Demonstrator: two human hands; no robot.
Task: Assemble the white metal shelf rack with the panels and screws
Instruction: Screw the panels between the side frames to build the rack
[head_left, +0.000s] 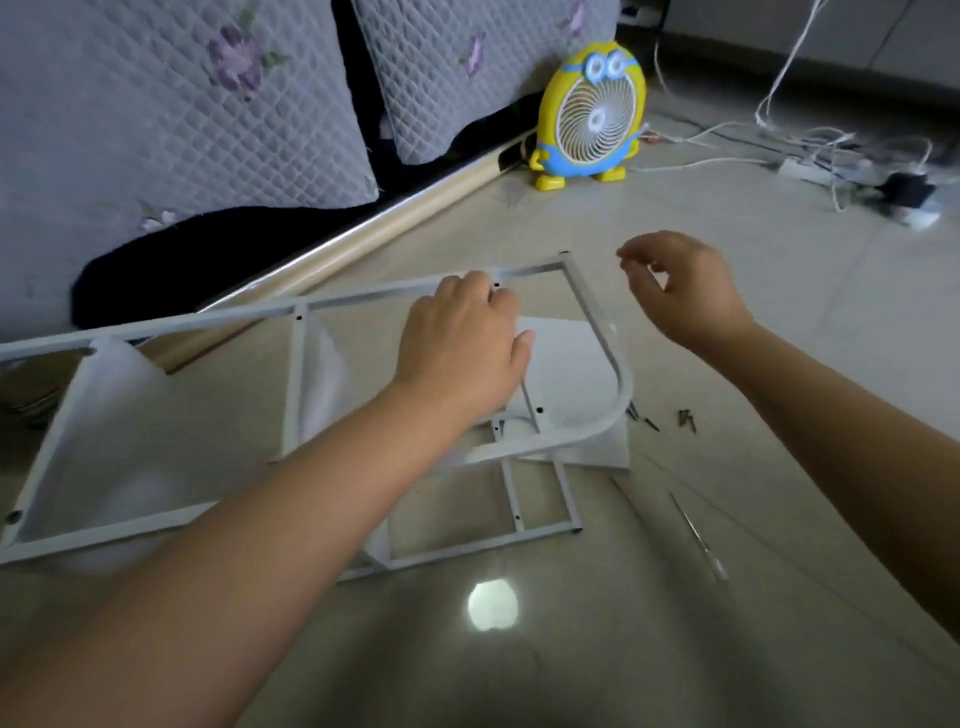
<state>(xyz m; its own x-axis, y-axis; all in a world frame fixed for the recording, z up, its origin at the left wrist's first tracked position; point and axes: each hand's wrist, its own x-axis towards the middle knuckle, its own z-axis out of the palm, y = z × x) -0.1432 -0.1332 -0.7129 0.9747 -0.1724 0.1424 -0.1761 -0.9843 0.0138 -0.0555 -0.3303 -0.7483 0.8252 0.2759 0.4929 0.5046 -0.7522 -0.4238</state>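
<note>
**Steady the frame before you reach for a screw**

You are kneeling over a glossy beige tiled floor, and the rack is still in pieces on it. The biggest piece, the white metal side frame with one rounded corner, sits tilted in front of you: its long rail runs off to your left and its curved end is lifted. Under it, flat on the tiles, lies a second white metal frame with square corners. The two overlap but I see no screw joining them. Loose white packing sheets lie under and between both.

Your left hand lies palm down across the upper frame, its fingers curled over the far rail just beside a dark screw hole. Your right hand hovers clear of the frame, to the right of its far corner. Its fingers are loosely curled, thumb and forefinger close together, but I cannot tell whether they pinch anything.

This looks like an early step, lining up parts for fastening. Grip that rail firmly, since a tilted frame resting on slippery sheets could slide or twist. Pull the sheets out first, so that the metal seats on metal and the holes show.

The slim clear-handled tool lies on the tiles to your right, and the small dark screws are scattered just beyond the rounded corner. Start each screw by hand, loosely, and tighten only once every hole lines up
</note>
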